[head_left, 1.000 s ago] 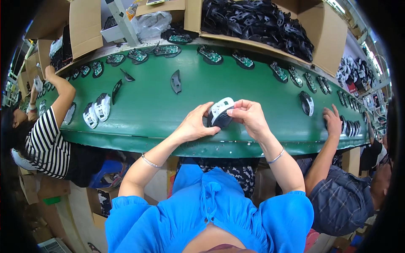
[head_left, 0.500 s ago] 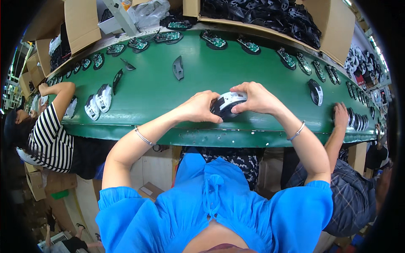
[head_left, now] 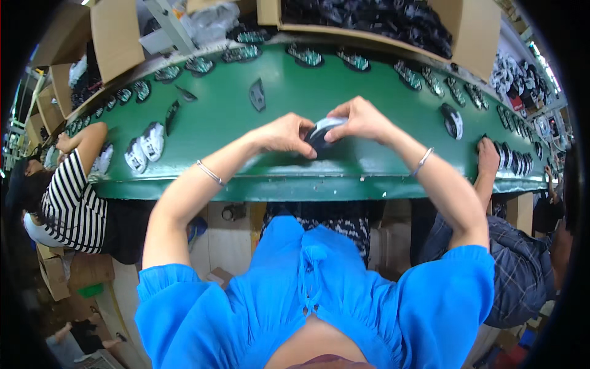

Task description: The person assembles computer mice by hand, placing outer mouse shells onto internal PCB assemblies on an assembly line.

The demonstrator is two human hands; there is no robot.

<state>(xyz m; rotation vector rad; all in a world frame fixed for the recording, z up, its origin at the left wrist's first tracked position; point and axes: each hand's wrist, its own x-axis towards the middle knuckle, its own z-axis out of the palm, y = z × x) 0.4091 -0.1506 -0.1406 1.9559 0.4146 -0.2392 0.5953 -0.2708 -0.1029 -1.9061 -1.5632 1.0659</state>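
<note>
Above the green table I hold a black-and-white computer mouse (head_left: 320, 130), tilted. My left hand (head_left: 286, 134) is closed on its dark left end. My right hand (head_left: 361, 122) grips the white right end, thumb on the near side. Fingers hide parts of it. On the left lie two white mouse shells (head_left: 152, 141), side by side. A dark curved side piece (head_left: 257, 95) rests beyond my hands, and another dark strip (head_left: 172, 117) is near the shells. Right of my right hand sits another black-and-white mouse (head_left: 453, 121).
Mouse bases with green circuit boards (head_left: 305, 56) line the far edge of the table (head_left: 227, 132). Behind it stands a cardboard box (head_left: 476, 37) of black parts. A striped-sleeved person (head_left: 70, 190) works at left; another person's hand (head_left: 488, 157) is at right, beside several mice.
Both my hands have moved slightly away from me with the mouse, and it is tilted more. The co-worker's hand at the right has shifted a little.
</note>
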